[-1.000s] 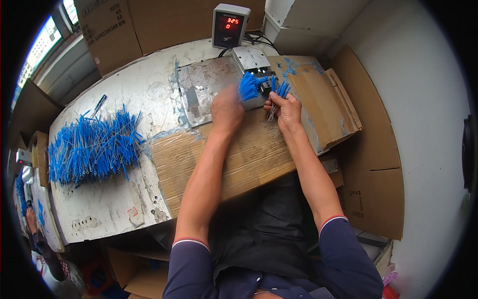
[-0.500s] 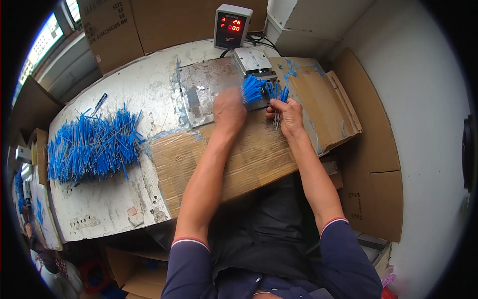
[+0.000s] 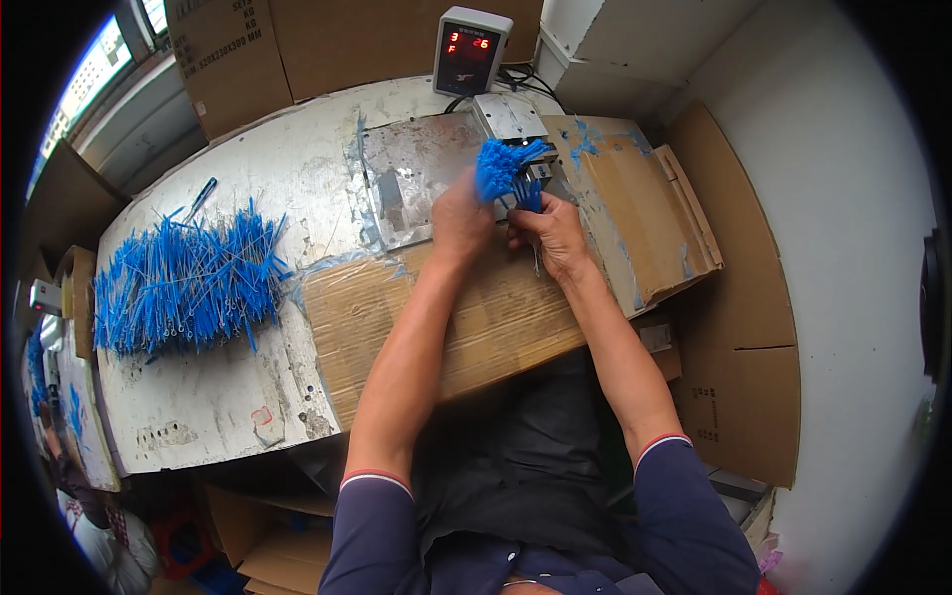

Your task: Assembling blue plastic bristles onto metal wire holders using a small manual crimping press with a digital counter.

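Note:
A thick bunch of thin blue-ended wire brushes (image 3: pixel 504 164) fans upward from my left hand (image 3: pixel 460 220), whose fingers are closed round it and slightly blurred. Close on its right, my right hand (image 3: pixel 557 236) pinches a smaller cluster of the same brushes (image 3: pixel 529 195), with thin wire stems hanging below the fingers. The two clusters meet or overlap just in front of a small metal device (image 3: pixel 509 117). On the left of the table lies a large heap of the blue wire brushes (image 3: pixel 188 283), many with small loops at their ends.
A display box with red digits (image 3: pixel 472 52) stands behind the device, cables beside it. A metal plate (image 3: pixel 402 198) and a cardboard sheet (image 3: pixel 436 337) cover parts of the white table (image 3: pixel 218 416). A pen (image 3: pixel 201 198) lies behind the heap. Folded cardboard (image 3: pixel 650 218) sits at right.
My right hand has moved slightly left with its cluster, closing the gap to the bunch in my left hand. Some digits on the display have gone dark.

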{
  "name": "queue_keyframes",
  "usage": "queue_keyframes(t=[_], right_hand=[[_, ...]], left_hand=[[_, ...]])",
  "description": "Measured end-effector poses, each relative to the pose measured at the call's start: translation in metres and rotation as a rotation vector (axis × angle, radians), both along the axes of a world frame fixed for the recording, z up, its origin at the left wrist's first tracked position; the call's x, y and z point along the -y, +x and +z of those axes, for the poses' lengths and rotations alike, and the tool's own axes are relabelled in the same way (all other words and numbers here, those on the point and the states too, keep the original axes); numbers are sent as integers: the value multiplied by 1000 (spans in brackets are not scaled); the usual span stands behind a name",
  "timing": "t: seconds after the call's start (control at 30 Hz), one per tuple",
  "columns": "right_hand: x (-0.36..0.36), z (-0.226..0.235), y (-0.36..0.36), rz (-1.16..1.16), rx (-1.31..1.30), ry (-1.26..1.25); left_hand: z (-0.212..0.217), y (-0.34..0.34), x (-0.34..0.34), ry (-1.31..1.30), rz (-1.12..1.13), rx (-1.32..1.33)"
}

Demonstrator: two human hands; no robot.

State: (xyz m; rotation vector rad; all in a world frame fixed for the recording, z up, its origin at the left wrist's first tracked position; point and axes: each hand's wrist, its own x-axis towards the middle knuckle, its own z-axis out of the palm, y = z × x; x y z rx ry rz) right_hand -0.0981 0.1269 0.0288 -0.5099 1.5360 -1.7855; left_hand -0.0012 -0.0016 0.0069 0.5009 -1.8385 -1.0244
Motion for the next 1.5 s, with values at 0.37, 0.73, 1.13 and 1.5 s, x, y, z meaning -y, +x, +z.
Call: queue_keyframes(t=[0.37,0.73,1.13,1.5], right_hand=[[2,1,-16,-294,-119,27],[19,4,-16,-403,-251,111],[21,2,-14,-436,-224,89],[7,4,-21,-359,-50,-33]], left_hand=[[-5,-3,8,63,132,54],[-7,-1,8,51,242,40],[-1,1,5,-56,305,56],[0,1,2,-208,188,274]])
